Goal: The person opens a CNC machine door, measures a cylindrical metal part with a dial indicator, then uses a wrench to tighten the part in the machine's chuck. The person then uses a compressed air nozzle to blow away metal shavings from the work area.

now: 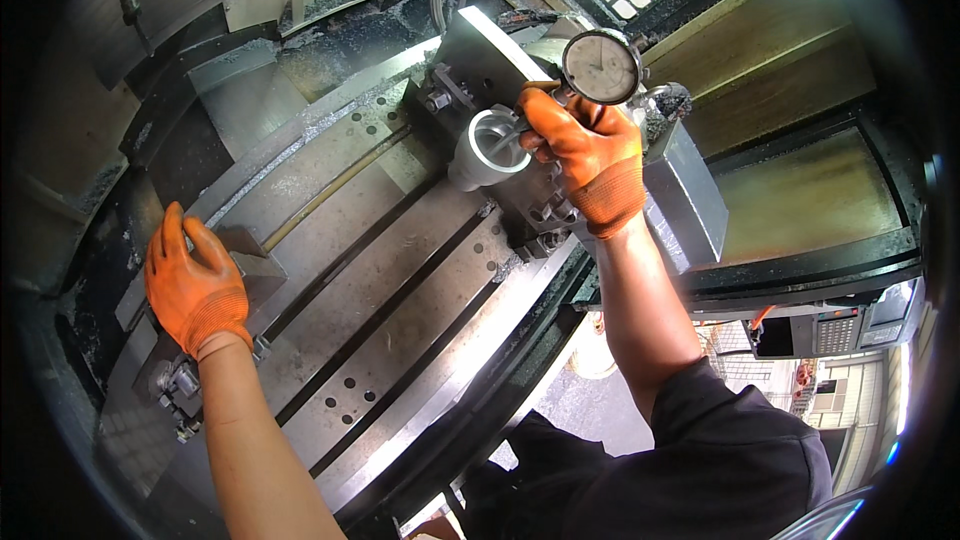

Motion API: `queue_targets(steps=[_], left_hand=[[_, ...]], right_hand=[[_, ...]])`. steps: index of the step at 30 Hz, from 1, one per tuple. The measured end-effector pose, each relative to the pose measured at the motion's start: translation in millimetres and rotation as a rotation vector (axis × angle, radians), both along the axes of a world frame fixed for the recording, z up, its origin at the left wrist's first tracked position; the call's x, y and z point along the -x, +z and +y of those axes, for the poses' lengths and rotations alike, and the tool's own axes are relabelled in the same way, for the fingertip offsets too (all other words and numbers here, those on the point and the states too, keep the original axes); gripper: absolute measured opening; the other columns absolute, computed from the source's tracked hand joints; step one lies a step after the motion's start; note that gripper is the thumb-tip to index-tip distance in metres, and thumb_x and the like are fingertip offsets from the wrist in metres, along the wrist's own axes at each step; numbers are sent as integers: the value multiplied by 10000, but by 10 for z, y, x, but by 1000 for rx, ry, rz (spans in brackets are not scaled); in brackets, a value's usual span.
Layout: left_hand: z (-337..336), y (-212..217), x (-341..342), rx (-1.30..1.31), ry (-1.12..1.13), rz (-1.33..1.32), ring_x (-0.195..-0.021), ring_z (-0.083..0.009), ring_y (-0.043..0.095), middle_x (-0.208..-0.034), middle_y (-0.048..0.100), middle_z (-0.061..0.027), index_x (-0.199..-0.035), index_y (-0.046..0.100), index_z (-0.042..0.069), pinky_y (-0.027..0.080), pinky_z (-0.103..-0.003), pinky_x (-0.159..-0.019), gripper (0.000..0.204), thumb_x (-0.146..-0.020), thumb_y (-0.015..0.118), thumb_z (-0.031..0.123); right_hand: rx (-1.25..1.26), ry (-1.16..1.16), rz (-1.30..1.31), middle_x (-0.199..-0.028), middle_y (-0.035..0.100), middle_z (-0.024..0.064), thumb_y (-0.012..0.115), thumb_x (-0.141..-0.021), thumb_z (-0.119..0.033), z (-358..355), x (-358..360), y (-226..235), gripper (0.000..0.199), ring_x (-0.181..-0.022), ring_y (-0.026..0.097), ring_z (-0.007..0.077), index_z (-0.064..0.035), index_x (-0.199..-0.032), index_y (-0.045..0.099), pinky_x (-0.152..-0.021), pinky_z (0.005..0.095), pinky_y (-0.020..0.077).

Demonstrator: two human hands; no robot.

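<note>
Your right hand (585,155), in an orange glove, is closed around the stem of a dial indicator (601,66); that grip is tight, fingers wrapped, thumb toward the gauge. The indicator has a round pale face in a dark metal bezel and sits just above your knuckles, face turned up toward you. Its needle and markings are too small to read.

Just left of that hand is a pale grey metal ring (492,145), a short thick-walled sleeve with an open bore, clamped in a dark fixture block (500,70) at the far end of the machine table (400,280). Your fingertips are at the ring's right rim; I cannot tell whether the indicator's probe touches the bore.

Your left hand (195,285), also orange-gloved, lies flat and open on a small grey block (255,260) at the near left of the table, holding nothing. A bolt clamp (175,385) sits just below your wrist.

The table is steel, with long dark T-slots and rows of small holes. Metal chips are scattered along its far edge.
</note>
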State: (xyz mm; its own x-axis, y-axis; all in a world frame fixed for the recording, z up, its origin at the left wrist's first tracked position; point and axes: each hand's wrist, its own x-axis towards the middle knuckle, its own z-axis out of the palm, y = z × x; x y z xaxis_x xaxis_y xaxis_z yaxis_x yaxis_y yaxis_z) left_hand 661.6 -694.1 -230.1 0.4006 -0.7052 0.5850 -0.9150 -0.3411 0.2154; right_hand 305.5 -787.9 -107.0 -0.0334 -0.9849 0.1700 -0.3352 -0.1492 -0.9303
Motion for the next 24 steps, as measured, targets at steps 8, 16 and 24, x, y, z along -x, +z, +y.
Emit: queue_targets(steps=[8,16,24], left_hand=[[6,-13,-13,4,-1,-8,-1097,-355,660,-1178,707,-169,-1214,688,39,506,-431,-977,314,-1026,550,251],[15,-24,-29,-47,14,26,-1156,-373,644,-1257,694,-176,-1266,672,50,495,-437,-1011,351,-1052,506,274],[-9,13,-8,-63,29,43,-1164,-371,637,-1267,688,-175,-1266,672,50,491,-438,-1013,349,-1050,512,272]], right_hand=[[7,10,-22,-757,692,15,728,-940,-174,63,-44,20,191,-649,604,53,-9,-1032,754,-595,209,459],[-74,-23,-54,-837,725,21,769,-905,-164,83,-58,73,245,-728,640,71,0,-1083,734,-673,221,491],[-18,-33,-59,-762,704,15,754,-919,-179,35,-71,19,203,-644,613,54,-16,-1040,755,-591,205,461]])
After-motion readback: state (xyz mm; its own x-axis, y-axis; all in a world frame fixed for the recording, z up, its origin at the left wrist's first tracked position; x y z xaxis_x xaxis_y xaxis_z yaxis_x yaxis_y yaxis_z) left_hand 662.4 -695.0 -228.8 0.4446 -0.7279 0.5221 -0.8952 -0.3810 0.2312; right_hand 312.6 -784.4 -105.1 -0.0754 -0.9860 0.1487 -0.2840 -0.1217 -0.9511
